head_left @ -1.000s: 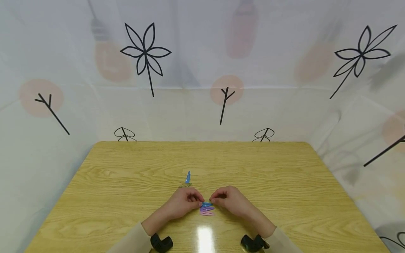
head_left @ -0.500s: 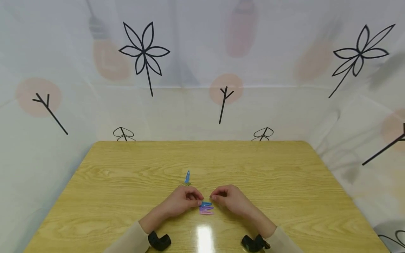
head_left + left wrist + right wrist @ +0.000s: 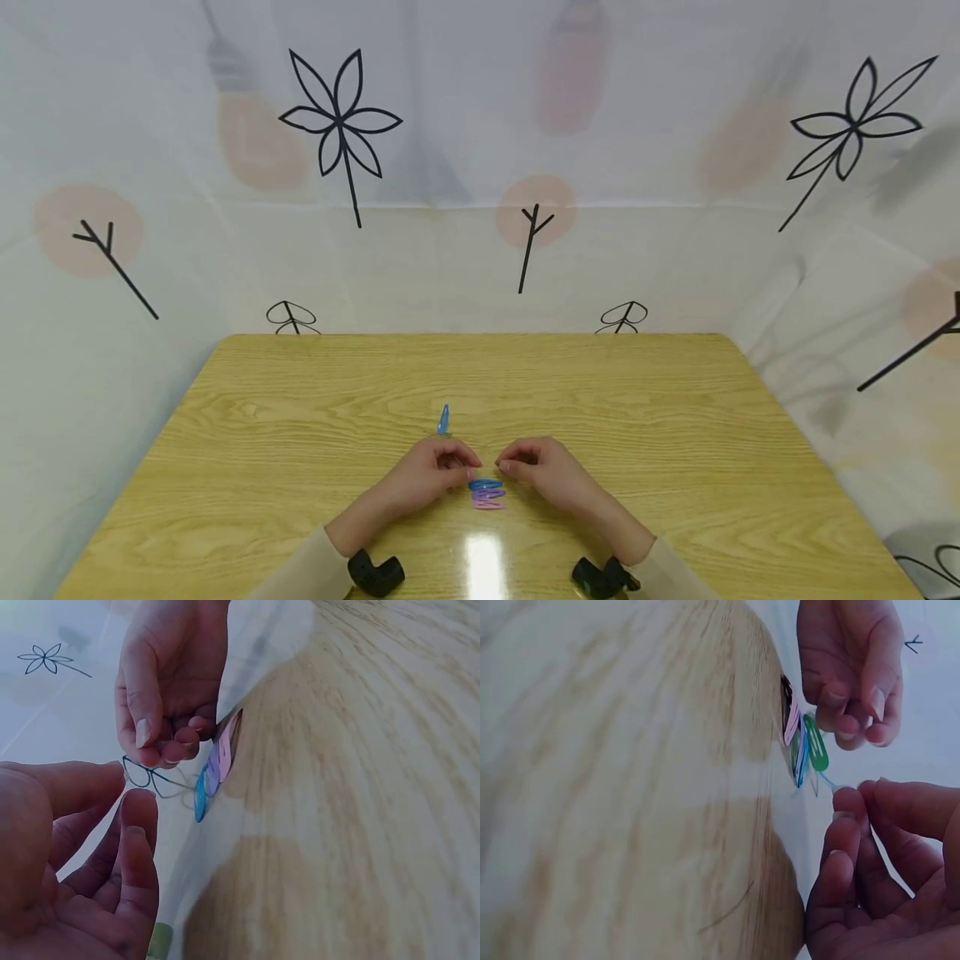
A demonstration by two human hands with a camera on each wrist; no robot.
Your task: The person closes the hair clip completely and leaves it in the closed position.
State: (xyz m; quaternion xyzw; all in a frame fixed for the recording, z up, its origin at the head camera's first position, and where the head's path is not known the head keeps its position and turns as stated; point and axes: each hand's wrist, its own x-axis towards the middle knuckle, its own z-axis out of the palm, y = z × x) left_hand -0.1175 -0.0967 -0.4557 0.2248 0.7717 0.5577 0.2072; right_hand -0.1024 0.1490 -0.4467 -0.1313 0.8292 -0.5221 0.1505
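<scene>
Your left hand [image 3: 426,479] and right hand [image 3: 553,475] face each other, fingertips narrowed; whether either holds anything cannot be told. Between your wrists, a blue clip [image 3: 487,484], purple clip [image 3: 491,494] and pink clip [image 3: 489,505] lie stacked in a row on the table [image 3: 600,392]. Compared with one second earlier, your left thumb covers less of the blue clip.

Perhaps a makeshift booth: printed cloth [image 3: 450,258] around a wood-grain table [image 3: 615,392].
</scene>
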